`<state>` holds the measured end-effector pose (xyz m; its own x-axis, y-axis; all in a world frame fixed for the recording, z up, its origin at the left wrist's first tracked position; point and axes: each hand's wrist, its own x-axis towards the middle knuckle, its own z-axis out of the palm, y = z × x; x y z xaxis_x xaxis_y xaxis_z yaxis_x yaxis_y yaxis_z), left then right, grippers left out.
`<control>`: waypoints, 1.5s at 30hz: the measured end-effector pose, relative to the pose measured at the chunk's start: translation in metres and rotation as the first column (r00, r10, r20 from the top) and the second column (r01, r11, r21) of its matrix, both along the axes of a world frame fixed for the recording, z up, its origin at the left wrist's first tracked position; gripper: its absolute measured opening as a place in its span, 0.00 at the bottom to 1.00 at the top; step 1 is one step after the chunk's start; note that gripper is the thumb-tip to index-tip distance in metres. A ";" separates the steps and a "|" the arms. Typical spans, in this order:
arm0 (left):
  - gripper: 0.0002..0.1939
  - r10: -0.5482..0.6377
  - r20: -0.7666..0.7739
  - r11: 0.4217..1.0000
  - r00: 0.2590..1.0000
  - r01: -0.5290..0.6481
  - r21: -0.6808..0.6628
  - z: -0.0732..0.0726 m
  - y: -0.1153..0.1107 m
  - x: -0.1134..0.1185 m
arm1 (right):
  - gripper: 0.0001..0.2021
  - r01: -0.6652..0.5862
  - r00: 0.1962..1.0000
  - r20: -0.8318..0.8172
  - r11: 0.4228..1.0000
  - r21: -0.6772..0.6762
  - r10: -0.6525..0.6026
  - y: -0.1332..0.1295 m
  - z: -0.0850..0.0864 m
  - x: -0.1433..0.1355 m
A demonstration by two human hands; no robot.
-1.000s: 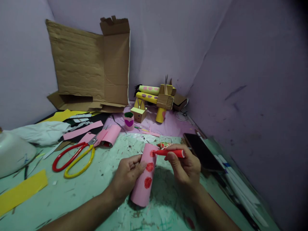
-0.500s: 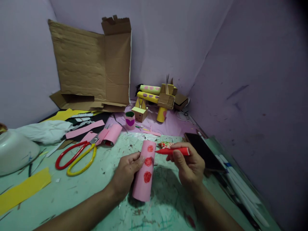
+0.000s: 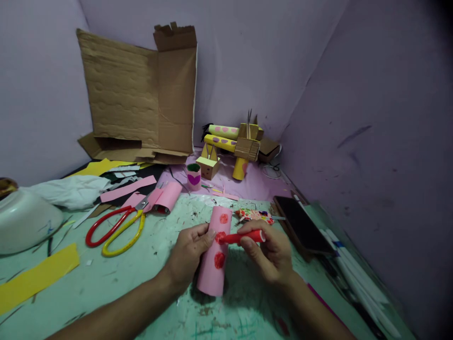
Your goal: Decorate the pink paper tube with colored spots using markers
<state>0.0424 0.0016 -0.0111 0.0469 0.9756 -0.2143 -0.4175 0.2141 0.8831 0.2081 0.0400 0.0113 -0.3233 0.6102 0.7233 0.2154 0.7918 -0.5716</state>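
My left hand [image 3: 189, 252] grips a pink paper tube [image 3: 211, 276] by its left side, thumb resting on the front. Three red scribbled dots run down the tube in a column. Between the thumb and fingers of my right hand [image 3: 271, 252] is a red marker [image 3: 244, 237], its tip at the middle dot. Just behind the right hand lies a small floral-patterned packet [image 3: 255, 216]. Red-and-yellow-handled scissors [image 3: 122, 229] rest to the left, their blades by a rolled pink paper piece [image 3: 170, 196].
An opened cardboard box [image 3: 141, 94] leans at the back wall. Cardboard-and-paper figures [image 3: 247, 146] and a pink cup with a purple heart [image 3: 194, 178] stand at the back. A white bowl [image 3: 26, 224] and yellow strip [image 3: 40, 271] lie left; a phone [image 3: 304, 224] is right.
The marker tip has moved down and left from beside the top dot onto the middle dot. My left hand keeps its hold on the tube. The whole view has shifted slightly.
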 end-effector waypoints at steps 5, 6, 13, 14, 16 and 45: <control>0.15 -0.001 -0.009 1.000 1.000 0.001 0.002 -0.001 0.000 0.000 | 0.06 -0.004 1.000 -0.017 1.000 0.011 0.004 -0.001 0.000 0.000; 0.15 0.000 -0.013 1.000 1.000 0.000 0.005 -0.001 0.000 0.000 | 0.06 -0.002 1.000 -0.017 1.000 0.014 0.002 -0.001 0.000 0.000; 0.14 -0.003 -0.005 1.000 1.000 0.003 0.010 0.000 0.001 0.000 | 0.06 -0.011 1.000 -0.016 0.999 0.031 0.011 -0.001 0.000 0.000; 0.14 -0.004 -0.006 1.000 1.000 0.004 0.012 0.000 0.001 0.000 | 0.06 -0.010 1.000 -0.013 0.999 0.033 0.010 -0.001 0.000 0.000; 0.14 -0.012 -0.009 1.000 1.000 0.013 0.018 0.000 0.000 0.000 | 0.06 -0.027 1.000 -0.003 0.999 0.028 0.027 -0.001 0.000 0.000; 0.17 0.072 0.114 0.988 0.991 -0.055 -0.144 0.008 0.002 -0.006 | 0.05 0.054 0.890 -0.403 0.926 -0.375 -0.215 0.009 0.006 0.002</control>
<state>0.0367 0.0041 -0.0029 0.0192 0.9382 -0.3457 -0.5338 0.3020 0.7899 0.2102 0.0493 0.0173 0.0733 0.8597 0.5054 -0.0250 0.5082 -0.8609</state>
